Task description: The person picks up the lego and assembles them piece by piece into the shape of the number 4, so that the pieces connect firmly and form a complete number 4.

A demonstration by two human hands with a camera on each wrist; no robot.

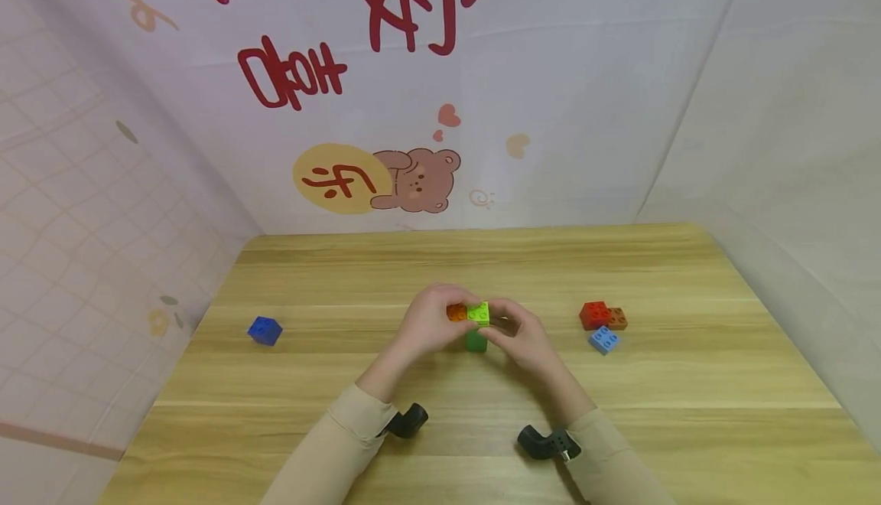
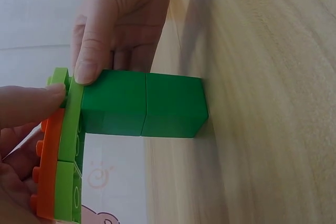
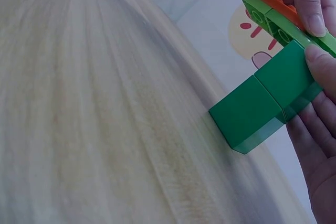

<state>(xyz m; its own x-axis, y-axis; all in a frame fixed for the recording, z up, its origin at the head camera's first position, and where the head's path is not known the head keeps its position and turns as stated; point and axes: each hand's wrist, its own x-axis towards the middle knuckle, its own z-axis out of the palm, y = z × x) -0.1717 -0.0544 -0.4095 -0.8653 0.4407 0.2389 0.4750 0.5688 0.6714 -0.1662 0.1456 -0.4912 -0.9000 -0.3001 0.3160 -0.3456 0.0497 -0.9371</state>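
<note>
Dark green column: two smooth-sided blocks (image 2: 144,103) stacked upright between the hands, the foot apparently on the tabletop (image 1: 330,275).
Orange block and lime-green blocks: the studded orange block (image 2: 50,166) tops the column; lime-green blocks (image 2: 66,192) lie under and beside it, overhanging toward the left hand, hollow undersides showing.
Left grip: the left hand (image 1: 437,317) pinches the upper layers, its thumb on lime-green.
Right grip: the right hand (image 1: 526,337) pinches the column's top, its thumb at the seam with the lime-green layer.
Weight and stiffness: presumably light, rigid plastic; hard to break, though joints may part under a sideways pull.
Surface: glossy walls may slide a little under dry fingers; the studs should give better purchase.
Best hold: probably opposite walls of the upper green block, steadying the column, with the overhang supported against tipping.
Loose blocks: blue (image 1: 264,330) at left; red (image 1: 595,314), brown (image 1: 617,318) and light blue (image 1: 604,340) grouped at right.
</note>
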